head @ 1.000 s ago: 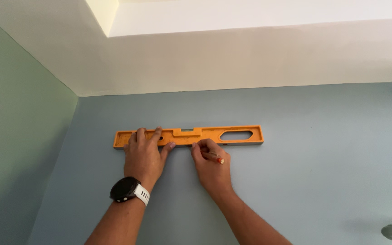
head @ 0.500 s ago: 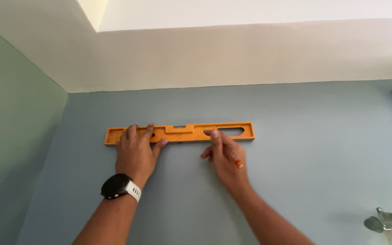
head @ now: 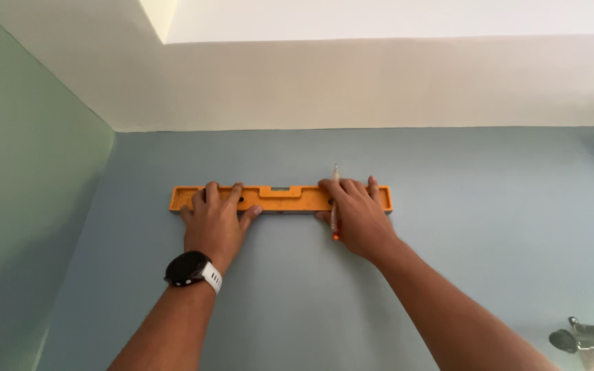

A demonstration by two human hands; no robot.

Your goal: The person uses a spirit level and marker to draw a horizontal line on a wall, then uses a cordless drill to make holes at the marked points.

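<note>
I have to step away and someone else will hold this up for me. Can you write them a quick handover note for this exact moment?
Left hand: flat on the left part of the orange level, pinning it to the blue wall.
Right hand: presses the level's right part and holds a pencil, tip pointing up past the top edge.
Level: roughly horizontal, below the white band.
Done: level placed against the wall.
Left: no pencil mark visible on the wall.

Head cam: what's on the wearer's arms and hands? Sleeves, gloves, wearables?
Both forearms are bare, with no sleeves in view and no gloves. The left hand has a watch at the wrist: round black face, white strap. The right hand and its wrist carry nothing worn; I see no rings on either hand.
</note>
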